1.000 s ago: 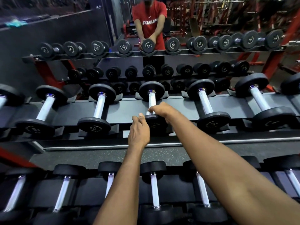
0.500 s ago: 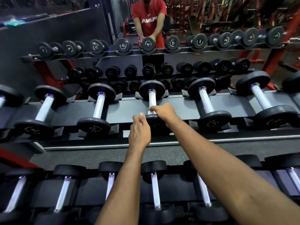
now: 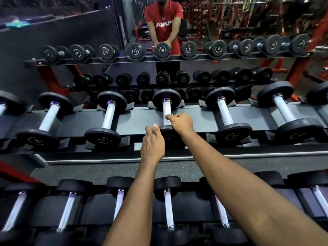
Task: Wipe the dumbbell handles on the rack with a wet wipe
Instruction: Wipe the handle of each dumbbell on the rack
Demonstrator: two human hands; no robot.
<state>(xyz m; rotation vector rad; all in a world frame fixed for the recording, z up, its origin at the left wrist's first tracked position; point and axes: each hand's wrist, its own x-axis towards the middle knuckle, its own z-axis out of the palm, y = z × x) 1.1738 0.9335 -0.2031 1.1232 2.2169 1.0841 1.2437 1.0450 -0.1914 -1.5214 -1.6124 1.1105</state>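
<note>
Reversed "AMUP" on red shirt (image 3: 163, 16); dumbbell plate (image 3: 103, 139) numbers unreadable.

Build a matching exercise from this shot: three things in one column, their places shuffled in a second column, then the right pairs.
Column one:
1. right hand
2. left hand
3. red shirt

Column two:
a. top of the view, beyond the rack
b. gripping the handle of the centre dumbbell
c. at that dumbbell's near end, nearer the camera

Pairs: 1-b, 2-c, 3-a
</note>
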